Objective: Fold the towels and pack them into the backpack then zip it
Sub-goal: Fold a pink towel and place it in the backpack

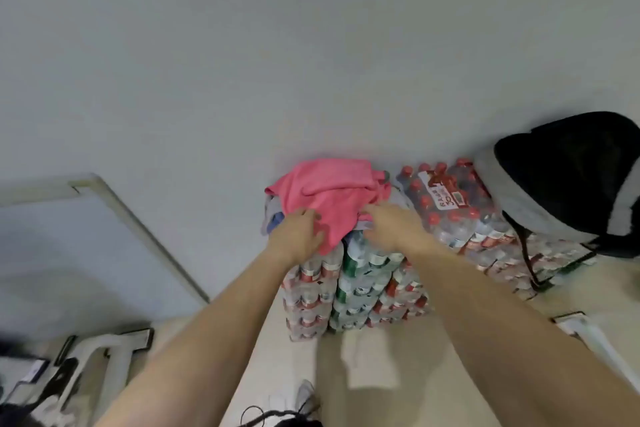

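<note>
Pink and crumpled, a towel (329,194) lies heaped on a stack of shrink-wrapped bottled-water packs (363,281) at the centre of the frame, against a pale wall (311,45), as a person leans in with both bare arms. The left hand (298,230) grips the near left edge of the cloth, with the fingers curled over a fold. The right hand (394,227) reaches the near right edge, its fingertips hidden by the fabric, so whether it is pinching cannot be told. The towel looks light, limp and easily bunched. It will likely sag wherever it is unsupported, so two adjacent corners or one straight hem seem the sensible places to hold it for a clean fold. Slivers of blue and grey cloth (275,218) peek out from beneath it at the left, probably more towels waiting. At the right of the frame a black and grey backpack (561,177) sits on a second stack of red-capped bottles (460,204), well apart from the hands. Its dark upper part faces the camera. Whether it is unzipped, and what it holds, cannot be made out.
</note>
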